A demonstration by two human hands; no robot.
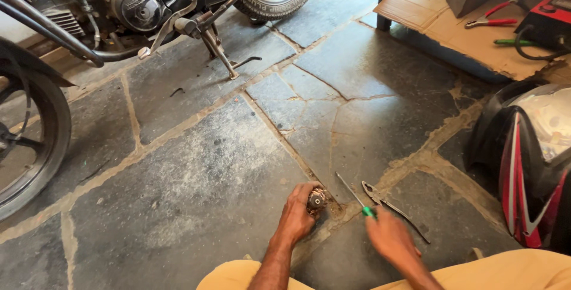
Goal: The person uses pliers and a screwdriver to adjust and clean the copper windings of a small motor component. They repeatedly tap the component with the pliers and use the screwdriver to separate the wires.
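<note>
Stone-slab floor (196, 165), grey, cracked, with sandy joints. Left hand (297, 215) clamped around a small rusty round metal part (317, 199), pressed down on a joint in the floor. Right hand (389, 236), blurred, closed on a green-handled screwdriver (355, 198), tip resting near the part. Pliers (389, 207) lying on the floor just beside the screwdriver. Motorcycle (148, 4) on its stand at upper left. Flattened cardboard (434, 16) with tools at upper right. Red-and-black fairing (529, 165) at the right edge.
</note>
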